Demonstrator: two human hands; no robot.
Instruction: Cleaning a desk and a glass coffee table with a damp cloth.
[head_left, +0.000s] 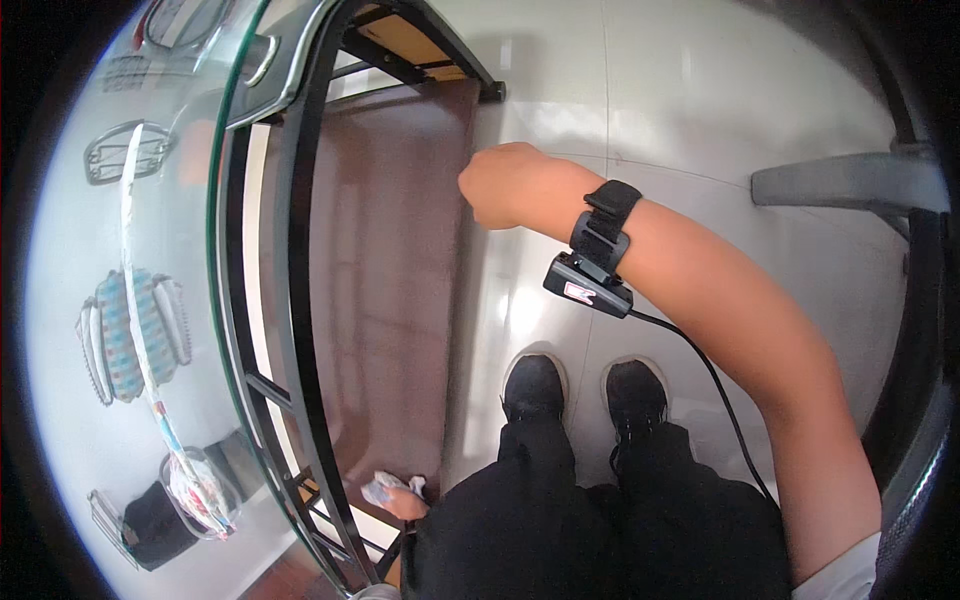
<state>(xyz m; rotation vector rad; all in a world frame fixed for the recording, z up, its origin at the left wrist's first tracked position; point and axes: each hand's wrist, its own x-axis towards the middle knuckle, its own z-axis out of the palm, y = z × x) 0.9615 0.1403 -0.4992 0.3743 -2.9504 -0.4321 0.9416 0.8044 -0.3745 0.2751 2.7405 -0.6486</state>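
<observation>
My right hand (499, 187) is curled into a fist above the floor, close to the edge of a brown panel (382, 285) low beside a black metal frame. Nothing shows in that fist, though its palm side is hidden. A black strap with a small cabled device (589, 285) is around the right wrist. At the lower end of the panel, my left hand (407, 503) holds a crumpled whitish cloth (382, 487) against or just over the brown surface; which of the two cannot be told. My thigh partly hides the left arm.
The black metal frame (301, 300) of a glass-topped table (217, 225) stands at left. Blurred objects show on or through the glass, among them a blue-checked item (127, 337). My dark shoes (534, 386) are on shiny floor tiles. A grey chair part (847, 182) juts in at right.
</observation>
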